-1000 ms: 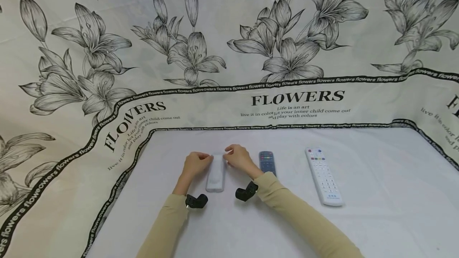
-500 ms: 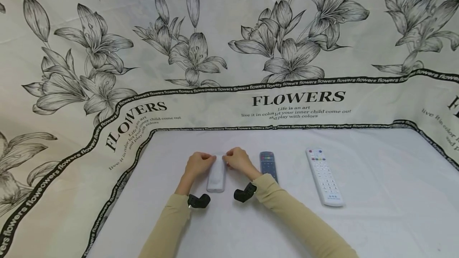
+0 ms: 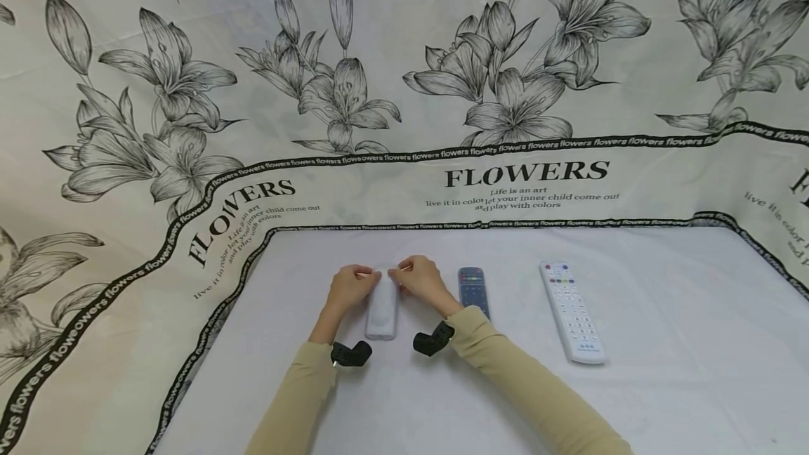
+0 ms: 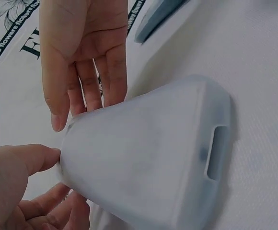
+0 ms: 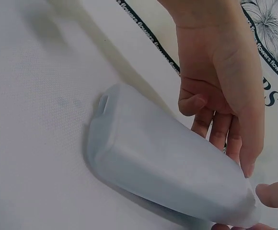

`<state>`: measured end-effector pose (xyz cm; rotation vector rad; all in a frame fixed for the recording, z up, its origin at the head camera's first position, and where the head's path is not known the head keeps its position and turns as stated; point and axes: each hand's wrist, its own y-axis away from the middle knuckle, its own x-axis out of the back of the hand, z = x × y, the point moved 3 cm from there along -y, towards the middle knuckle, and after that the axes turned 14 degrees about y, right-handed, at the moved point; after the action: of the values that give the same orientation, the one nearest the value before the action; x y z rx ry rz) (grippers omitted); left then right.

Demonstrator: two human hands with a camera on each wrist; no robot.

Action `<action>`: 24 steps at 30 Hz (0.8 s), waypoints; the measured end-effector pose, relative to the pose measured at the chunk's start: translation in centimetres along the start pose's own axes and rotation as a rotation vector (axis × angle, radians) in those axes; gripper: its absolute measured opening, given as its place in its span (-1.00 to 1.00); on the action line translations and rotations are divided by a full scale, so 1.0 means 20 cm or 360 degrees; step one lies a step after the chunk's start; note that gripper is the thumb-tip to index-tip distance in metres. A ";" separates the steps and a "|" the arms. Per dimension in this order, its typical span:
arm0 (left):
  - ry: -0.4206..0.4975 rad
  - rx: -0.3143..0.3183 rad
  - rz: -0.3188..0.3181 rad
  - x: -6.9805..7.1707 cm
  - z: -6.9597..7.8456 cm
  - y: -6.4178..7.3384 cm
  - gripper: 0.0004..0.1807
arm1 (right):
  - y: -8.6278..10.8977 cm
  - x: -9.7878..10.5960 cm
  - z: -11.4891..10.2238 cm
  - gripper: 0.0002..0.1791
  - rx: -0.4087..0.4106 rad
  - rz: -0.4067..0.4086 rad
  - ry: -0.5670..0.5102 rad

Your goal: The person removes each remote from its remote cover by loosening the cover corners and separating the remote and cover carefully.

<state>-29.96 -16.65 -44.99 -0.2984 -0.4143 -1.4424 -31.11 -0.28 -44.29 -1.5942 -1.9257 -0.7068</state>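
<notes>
A remote control cover (image 3: 382,314), translucent whitish silicone, lies lengthwise on the white table; whether a remote is inside cannot be told. Its near end has a slot, plain in the left wrist view on the cover (image 4: 129,153). At the far left corner my left hand (image 3: 349,284) pinches the cover, thumb on the end and fingers along the underside. My right hand (image 3: 420,278) holds the far right corner, its thumb near the top edge and its fingers passing behind the side of the cover (image 5: 167,148).
Right of my hands lies a dark blue remote control (image 3: 472,290), partly behind the right sleeve. Further right is a longer white remote control (image 3: 571,314) with several coloured buttons. A flower-printed cloth (image 3: 524,195) hangs along the table's back and left.
My right hand has come left onto the cover's far right corner, after its fingers stood more raised. My left hand has slid slightly right along the far end. The cover stays nearly in place.
</notes>
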 end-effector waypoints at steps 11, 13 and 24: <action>0.0066 -0.0063 -0.0036 0.03 0.01 0.01 -0.55 | 0.01 0.02 -0.02 -0.60 0.0017 0.0000 -0.0058; 0.0079 -0.0067 -0.0045 0.03 0.01 0.01 -0.56 | 0.01 0.03 -0.02 -0.61 0.0028 -0.0006 -0.0082; 0.0161 -0.0100 -0.0012 0.06 0.01 0.03 -0.56 | 0.04 0.07 -0.04 -0.65 0.0130 -0.0010 -0.0096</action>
<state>-29.26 -17.59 -44.15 -0.2736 -0.2887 -1.4730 -30.50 0.18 -42.66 -1.5767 -1.9776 -0.5812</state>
